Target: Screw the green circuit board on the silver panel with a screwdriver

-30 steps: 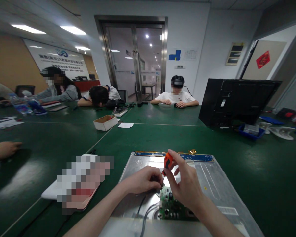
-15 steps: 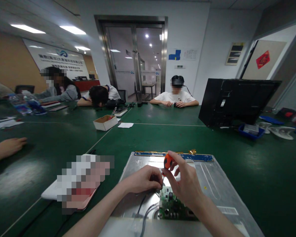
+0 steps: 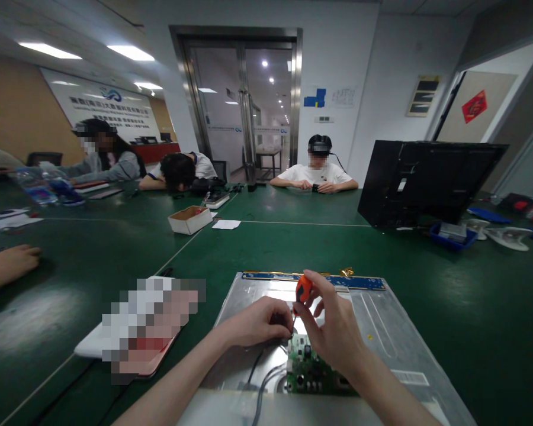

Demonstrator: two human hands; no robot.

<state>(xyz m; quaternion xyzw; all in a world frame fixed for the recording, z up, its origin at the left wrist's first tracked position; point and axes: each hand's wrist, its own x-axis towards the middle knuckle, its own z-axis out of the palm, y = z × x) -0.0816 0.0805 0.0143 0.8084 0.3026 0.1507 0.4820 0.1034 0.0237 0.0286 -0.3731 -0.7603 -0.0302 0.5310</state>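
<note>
Circuit board (image 3: 308, 368) on metal panel (image 3: 384, 334) | right hand (image 3: 335, 322) grips screwdriver (image 3: 302, 289) at far-left corner | left hand (image 3: 266, 322) curled, hold unclear | work seems unfinished, remainder untold

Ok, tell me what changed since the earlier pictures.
At the left edge, a co-worker's hand slid inward, then back out. The orange-and-black screwdriver seems to have turned in the right hand. Nothing was grabbed or released; the left hand and green circuit board stayed put.

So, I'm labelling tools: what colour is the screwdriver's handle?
The screwdriver handle is orange with black, seen best in the head view.
</note>
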